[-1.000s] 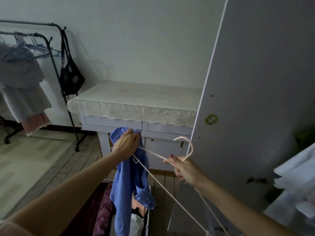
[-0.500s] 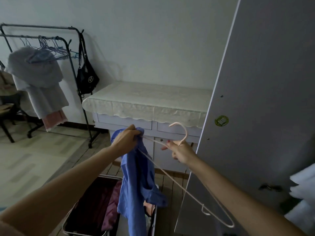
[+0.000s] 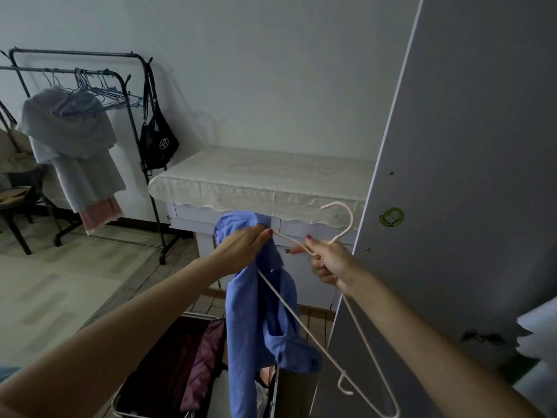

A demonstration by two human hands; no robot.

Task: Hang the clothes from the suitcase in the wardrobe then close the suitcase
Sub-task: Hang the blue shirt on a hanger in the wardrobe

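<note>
From the head camera I have the left hand [image 3: 241, 247] bunched around the top of the blue shirt [image 3: 259, 309], fingers curled into the cloth near what looks like the collar, and the right hand [image 3: 327, 260] closed around the neck of the pale hanger [image 3: 301, 324] just under its hook. The shirt hangs in the air in front of the bench [image 3: 259, 182], over the open suitcase [image 3: 156, 372] on the floor, beside the wardrobe door [image 3: 452, 206]. Its long axis runs close to vertical, top end at my left hand, tail dropping toward the suitcase, with one sleeve folded out low on the right. The hanger's hook points up and curls to the left; its shoulder bar slants down and to the right, one arm tip touching the cloth at my left hand. I judge the step in hand is threading that arm into the neck opening. To do it well I would hold the opening apart with the left fingers, feed one arm fully into a shoulder, then level the hanger before seating the other. More clothes lie in the suitcase, so the task looks far from finished.
</note>
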